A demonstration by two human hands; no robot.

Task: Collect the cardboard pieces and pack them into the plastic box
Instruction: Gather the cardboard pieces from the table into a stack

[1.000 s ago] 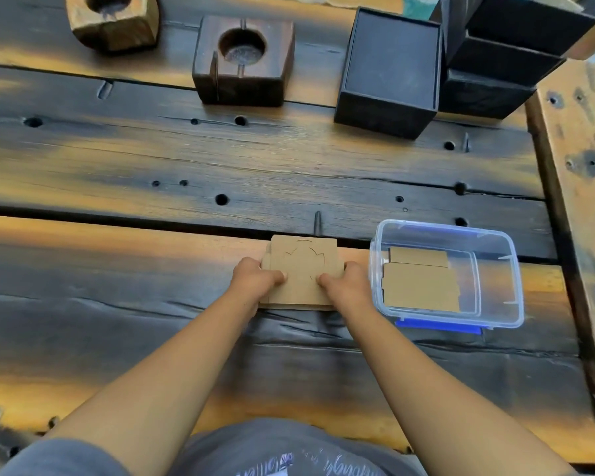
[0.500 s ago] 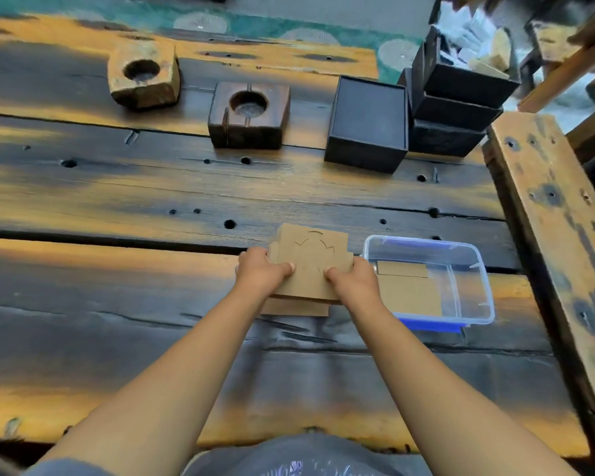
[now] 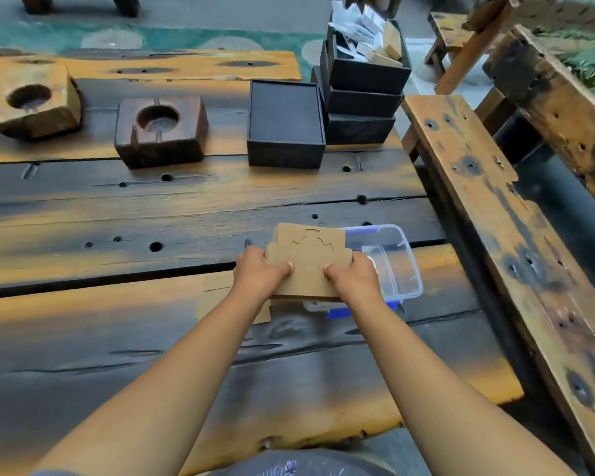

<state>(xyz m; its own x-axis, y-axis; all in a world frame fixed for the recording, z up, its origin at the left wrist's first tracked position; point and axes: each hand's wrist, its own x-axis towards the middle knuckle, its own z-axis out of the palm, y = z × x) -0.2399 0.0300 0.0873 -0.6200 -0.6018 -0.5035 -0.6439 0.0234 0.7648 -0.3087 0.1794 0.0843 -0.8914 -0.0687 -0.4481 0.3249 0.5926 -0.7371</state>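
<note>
Centre frame: left hand (image 3: 258, 274) and right hand (image 3: 352, 280) grip cardboard stack (image 3: 308, 261) above counter (image 3: 117, 207), overlapping clear plastic box (image 3: 409, 266) at right. Best kept level, edges squared, lowered flat inside.

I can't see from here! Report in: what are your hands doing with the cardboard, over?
Left hand and right hand both grip cardboard stack, lifted, partly over plastic box. One cardboard piece on table. Nothing blocking.

No legible text, labels or numbers anywhere
</note>
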